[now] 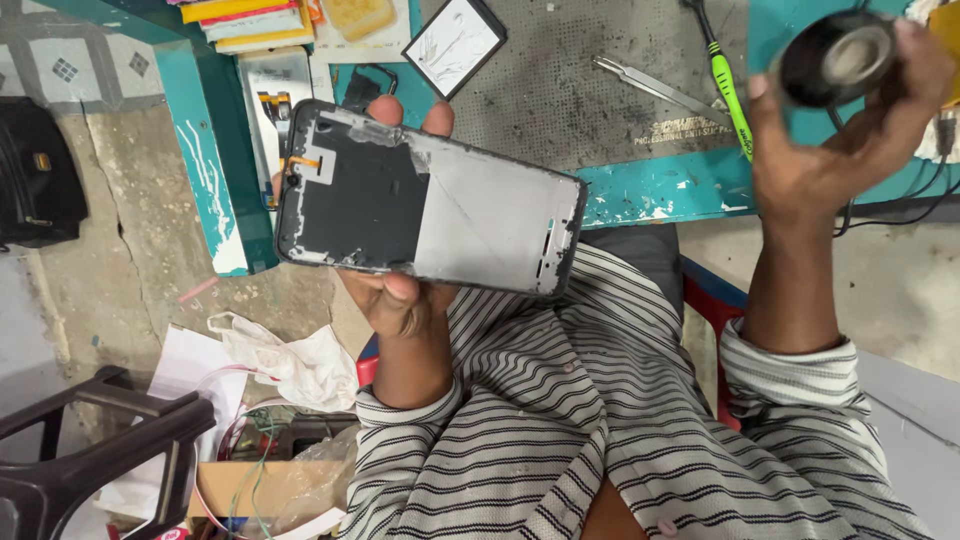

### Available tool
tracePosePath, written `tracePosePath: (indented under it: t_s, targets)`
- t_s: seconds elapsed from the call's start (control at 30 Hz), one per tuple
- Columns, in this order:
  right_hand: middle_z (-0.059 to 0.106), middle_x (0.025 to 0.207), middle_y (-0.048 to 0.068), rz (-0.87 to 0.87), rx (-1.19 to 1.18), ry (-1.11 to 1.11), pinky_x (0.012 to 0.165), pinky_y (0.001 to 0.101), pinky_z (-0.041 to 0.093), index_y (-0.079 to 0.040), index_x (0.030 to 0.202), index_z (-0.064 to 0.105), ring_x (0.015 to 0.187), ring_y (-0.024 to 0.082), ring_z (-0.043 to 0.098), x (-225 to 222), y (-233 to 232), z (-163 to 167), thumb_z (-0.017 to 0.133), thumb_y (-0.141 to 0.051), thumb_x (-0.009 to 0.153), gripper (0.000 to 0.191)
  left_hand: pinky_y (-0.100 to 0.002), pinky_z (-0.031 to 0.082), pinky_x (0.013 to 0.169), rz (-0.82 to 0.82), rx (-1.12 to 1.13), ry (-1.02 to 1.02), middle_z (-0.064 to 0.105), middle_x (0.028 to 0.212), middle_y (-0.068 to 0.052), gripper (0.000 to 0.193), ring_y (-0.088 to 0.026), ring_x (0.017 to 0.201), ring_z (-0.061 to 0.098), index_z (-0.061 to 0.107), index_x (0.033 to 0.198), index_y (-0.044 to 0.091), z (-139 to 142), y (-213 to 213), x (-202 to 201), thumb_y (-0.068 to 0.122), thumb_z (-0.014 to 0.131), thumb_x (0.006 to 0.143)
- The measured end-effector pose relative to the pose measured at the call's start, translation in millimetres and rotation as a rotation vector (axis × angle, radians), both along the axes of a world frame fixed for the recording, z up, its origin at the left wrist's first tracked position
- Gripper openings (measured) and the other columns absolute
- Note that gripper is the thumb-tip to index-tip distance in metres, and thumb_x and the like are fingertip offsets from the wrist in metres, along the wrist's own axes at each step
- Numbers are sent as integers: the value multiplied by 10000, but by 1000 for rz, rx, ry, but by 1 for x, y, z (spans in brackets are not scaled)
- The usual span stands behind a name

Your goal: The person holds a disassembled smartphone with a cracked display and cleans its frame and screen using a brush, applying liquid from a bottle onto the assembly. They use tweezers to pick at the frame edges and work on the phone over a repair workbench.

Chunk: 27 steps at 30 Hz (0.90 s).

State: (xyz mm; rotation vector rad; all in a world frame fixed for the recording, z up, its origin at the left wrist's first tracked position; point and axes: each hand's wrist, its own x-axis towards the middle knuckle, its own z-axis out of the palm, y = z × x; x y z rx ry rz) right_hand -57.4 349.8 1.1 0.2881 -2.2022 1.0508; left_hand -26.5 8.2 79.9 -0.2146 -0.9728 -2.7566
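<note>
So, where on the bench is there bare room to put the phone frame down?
The grey mat is bare between the cracked glass panel and the tweezers. The teal bench edge under it is free too. The far left corner is crowded with stacked packets. The left hand holds the phone frame; the right hand holds a tape roll.

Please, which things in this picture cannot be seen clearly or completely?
- Head view: the phone frame hides the left hand's palm and most fingers.
- The roll of black tape is blurred in the right hand, which covers its far side; the top edge crops it.
- The green-handled tool and the stacked books are cut by the top edge.
- The black stool is cut by the left and bottom edges.
</note>
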Motion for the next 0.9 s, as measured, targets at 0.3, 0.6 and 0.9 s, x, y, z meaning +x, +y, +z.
tracePosePath:
  t_s: [0.3, 0.6, 0.9]
  targets:
    - [604, 1179, 163, 33, 411, 137, 1082, 598, 474, -113, 1224, 604, 1182, 377, 579, 44, -46, 47, 826, -175, 865, 427, -558, 369, 1219, 132, -100, 29, 312, 1603, -243, 994, -482, 1463, 370, 188, 1581, 331, -9, 11, 4, 258, 884, 876]
    - [614, 1161, 64, 61, 554, 130, 1183, 587, 264, -246, 1108, 753, 1225, 319, 497, 71, -36, 39, 797, -130, 797, 335, -436, 311, 1280, 187, -311, 58, 317, 1626, -195, 888, -374, 1492, 384, 246, 1580, 396, -30, 11, 11, 341, 851, 932]
    - [617, 1156, 1, 16, 662, 240, 1237, 552, 217, -320, 1115, 762, 1251, 271, 479, 68, -36, 36, 863, -228, 851, 297, -447, 305, 1284, 177, -329, 82, 323, 1619, -183, 878, -387, 1484, 397, 276, 1569, 405, -32, 10, 11, 314, 857, 918]
